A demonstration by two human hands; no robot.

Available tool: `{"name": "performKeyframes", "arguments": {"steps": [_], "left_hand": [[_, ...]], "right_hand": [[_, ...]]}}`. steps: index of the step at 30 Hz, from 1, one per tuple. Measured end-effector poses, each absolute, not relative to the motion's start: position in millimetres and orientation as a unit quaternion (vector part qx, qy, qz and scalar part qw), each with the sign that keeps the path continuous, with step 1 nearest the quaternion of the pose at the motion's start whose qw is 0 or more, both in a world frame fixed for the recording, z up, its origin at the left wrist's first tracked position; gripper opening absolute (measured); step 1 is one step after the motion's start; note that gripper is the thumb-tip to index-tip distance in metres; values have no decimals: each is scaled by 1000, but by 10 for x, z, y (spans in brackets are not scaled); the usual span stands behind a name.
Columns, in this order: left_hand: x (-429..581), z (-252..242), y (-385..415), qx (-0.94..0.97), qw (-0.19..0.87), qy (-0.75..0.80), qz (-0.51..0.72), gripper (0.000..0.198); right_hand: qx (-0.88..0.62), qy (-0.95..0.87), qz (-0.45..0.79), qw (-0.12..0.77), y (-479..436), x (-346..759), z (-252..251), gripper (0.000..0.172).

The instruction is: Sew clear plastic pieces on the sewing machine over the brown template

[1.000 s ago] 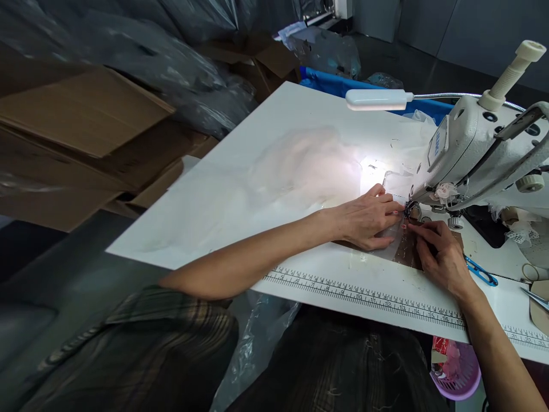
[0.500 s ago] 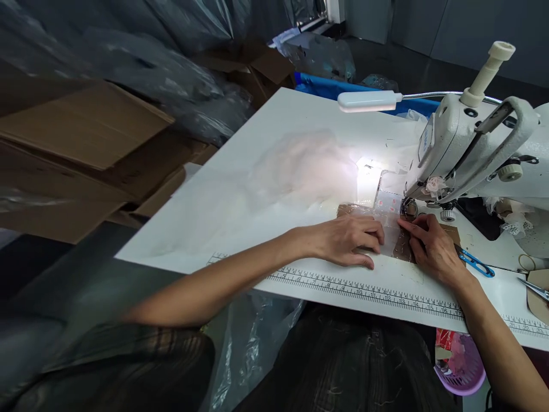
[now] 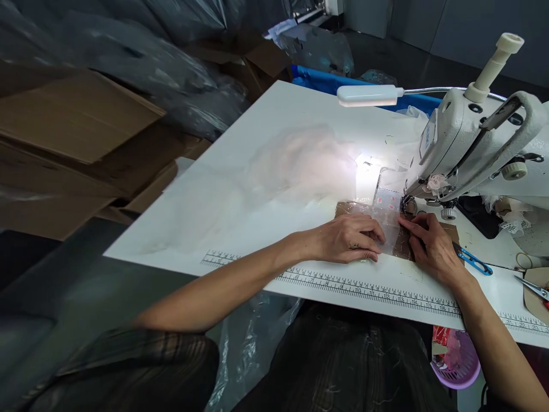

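A strip of thin white translucent fabric (image 3: 389,232) with small red marks lies by the needle area of a white sewing machine (image 3: 458,143). My left hand (image 3: 354,237) rests palm down on the fabric's left side, fingers slightly bent and apart. On the right, my right hand (image 3: 431,243) touches the fabric's edge just in front of the presser foot, its index finger stretched out and the others curled loosely. A brown taped patch (image 3: 403,243) shows under the fabric. Blue thread snips (image 3: 474,260) lie beside my right wrist.
Sheer pale fabric (image 3: 300,163) is heaped on the white table (image 3: 171,246), under a lamp (image 3: 369,95). Scissors (image 3: 532,288) lie at the right. A ruler strip (image 3: 364,290) runs along the front edge. Below hangs a purple basket (image 3: 461,366); cardboard boxes (image 3: 77,114) stand left.
My left hand's fingers have shifted slightly, with the thumb now closer to the other fingers. The whole view has moved a little. My right hand stays at the fabric's edge.
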State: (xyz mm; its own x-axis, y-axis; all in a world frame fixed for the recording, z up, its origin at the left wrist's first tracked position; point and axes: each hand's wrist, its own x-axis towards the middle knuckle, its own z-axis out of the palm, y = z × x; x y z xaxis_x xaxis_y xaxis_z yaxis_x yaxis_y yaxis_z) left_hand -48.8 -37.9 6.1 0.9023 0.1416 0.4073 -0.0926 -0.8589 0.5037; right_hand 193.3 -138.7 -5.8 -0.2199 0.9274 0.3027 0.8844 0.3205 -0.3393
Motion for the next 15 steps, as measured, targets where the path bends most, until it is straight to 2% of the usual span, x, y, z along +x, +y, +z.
{"name": "performKeyframes", "arguments": {"steps": [7, 15], "left_hand": [[-481, 37, -380, 937, 258, 2, 234, 20], [-492, 72, -397, 937, 248, -5, 248, 17]], "right_hand": [[-578, -761, 77, 285, -1430, 1917, 16, 42], [-524, -823, 43, 217, -1467, 1908, 56, 37]]}}
